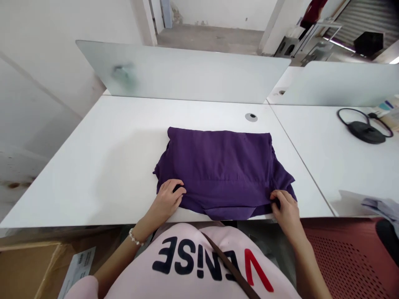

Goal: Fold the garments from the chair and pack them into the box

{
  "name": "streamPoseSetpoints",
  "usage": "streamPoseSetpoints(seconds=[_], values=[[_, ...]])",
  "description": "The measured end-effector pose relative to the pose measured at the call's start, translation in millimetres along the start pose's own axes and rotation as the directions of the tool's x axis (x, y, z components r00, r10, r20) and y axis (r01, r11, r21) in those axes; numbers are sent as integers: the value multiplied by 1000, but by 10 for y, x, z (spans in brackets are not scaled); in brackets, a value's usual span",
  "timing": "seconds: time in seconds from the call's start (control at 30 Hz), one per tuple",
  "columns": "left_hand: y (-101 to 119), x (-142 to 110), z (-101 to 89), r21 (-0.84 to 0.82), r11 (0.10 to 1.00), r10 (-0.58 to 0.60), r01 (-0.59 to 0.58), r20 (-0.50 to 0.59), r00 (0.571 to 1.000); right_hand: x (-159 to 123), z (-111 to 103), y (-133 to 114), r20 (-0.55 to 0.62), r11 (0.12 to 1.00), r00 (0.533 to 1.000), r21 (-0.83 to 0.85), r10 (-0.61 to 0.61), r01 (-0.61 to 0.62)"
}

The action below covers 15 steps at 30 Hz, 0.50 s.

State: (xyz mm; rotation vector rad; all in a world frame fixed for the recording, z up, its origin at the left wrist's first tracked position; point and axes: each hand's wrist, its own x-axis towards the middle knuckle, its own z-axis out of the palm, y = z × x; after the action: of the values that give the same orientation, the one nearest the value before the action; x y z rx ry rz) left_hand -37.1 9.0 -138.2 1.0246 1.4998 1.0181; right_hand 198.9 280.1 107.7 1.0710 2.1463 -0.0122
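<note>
A purple garment (221,166) lies folded into a rough rectangle on the white table (109,158), its near edge at the table's front. My left hand (168,198) pinches the garment's near left corner, fingers curled into the cloth. At the near right corner, my right hand (284,207) grips the fabric with closed fingers. A bead bracelet sits on my left wrist.
A frosted divider panel (187,70) stands along the table's far edge. A black cable and stand (364,128) lie on the neighbouring desk at right. A red mesh chair (352,257) is at lower right, a cardboard box (28,270) at lower left.
</note>
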Motion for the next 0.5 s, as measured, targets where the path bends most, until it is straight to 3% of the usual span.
streamPoseSetpoints(seconds=[0.13,0.27,0.33,0.4,0.5], values=[[45,98,-89,-35,999,31,-29,71,997,104,-93,-122,-58,999,997,-16,-43,42],[233,412,-53,-81,996,38,-34,49,998,417,-142,-658,-130,988,989,129,-66,83],[351,541,83,-43,996,80,-76,118,990,509,-41,-924,-40,971,985,166,-166,170],[443,611,248,-2,991,128,-131,215,968,518,121,-1050,118,955,953,143,-278,261],[498,617,429,26,987,141,-157,316,938,426,338,-888,283,954,911,66,-300,293]])
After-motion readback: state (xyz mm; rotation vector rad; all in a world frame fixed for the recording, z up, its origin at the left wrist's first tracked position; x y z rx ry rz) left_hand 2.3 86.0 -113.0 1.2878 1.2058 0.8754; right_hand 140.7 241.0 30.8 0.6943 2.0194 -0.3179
